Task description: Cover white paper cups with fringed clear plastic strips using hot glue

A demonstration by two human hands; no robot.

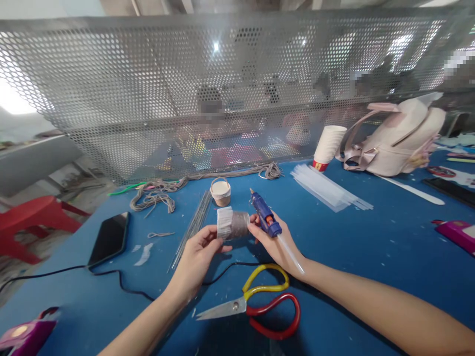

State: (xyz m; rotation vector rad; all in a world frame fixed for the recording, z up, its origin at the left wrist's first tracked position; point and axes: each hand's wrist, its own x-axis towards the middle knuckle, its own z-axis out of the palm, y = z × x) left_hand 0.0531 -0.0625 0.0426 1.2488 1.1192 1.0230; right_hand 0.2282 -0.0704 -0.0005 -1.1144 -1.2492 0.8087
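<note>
Between my hands lies a small cup on its side, wrapped in grey-brown cord and a white pleated strip (225, 224). My left hand (196, 257) is closed on its white end, thumb below and fingers behind. My right hand (278, 249) holds a blue hot glue gun (264, 213), nozzle pointing away, while its thumb and fingertips touch the cup's right rim. A clear glue stick (291, 253) sticks out of the gun's back. Just below my hands, scissors (240, 305) with one yellow and one red handle lie spread. Beyond the cup stands a small finished-looking basket (221, 193) with a handle.
Thin wires (193, 225), grey cord (156, 193) and a phone (109, 237) lie left. White strips (322, 188), stacked paper cups (329, 143) and a pale backpack (397, 138) are right. A black cable (122, 282) crosses the table. A perforated metal screen (148, 99) stands behind.
</note>
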